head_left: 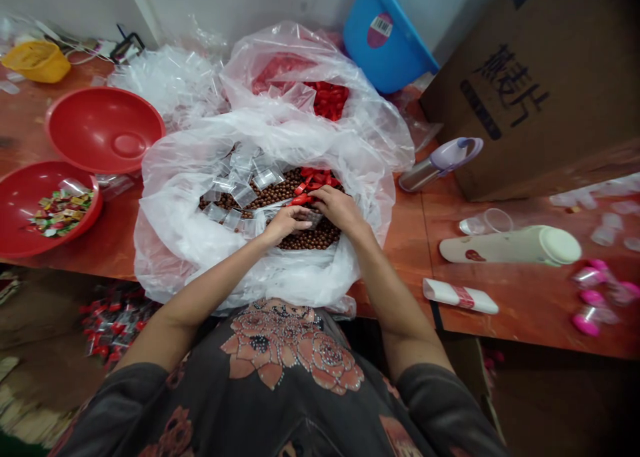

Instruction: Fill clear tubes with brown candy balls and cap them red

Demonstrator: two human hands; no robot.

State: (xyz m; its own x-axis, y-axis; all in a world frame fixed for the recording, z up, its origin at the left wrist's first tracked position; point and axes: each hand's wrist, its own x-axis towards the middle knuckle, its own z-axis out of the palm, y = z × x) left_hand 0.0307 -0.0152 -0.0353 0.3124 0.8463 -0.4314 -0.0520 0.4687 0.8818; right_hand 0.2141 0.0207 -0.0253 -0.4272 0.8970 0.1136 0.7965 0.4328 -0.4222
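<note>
A large clear plastic bag (165,223) lies open before me, full of small brown balls (310,240). Several clear plastic containers (243,193) rest on the balls at the left, and red plastic caps (320,177) are heaped at the far right. My left hand (286,225) is closed around a clear plastic container (314,220), low over the balls. Close against it, my right hand (340,209) has its fingers curled down beside the red caps and the container's top. What its fingertips grip is hidden.
Two red bowls (105,127) stand at the left, one with wrapped sweets (63,210). Behind are a bag of red caps (330,100) and a blue bucket (387,37). At right are a carton (540,97), a purple-lidded bottle (440,163), a pale flask (505,245) and a tissue pack (460,297).
</note>
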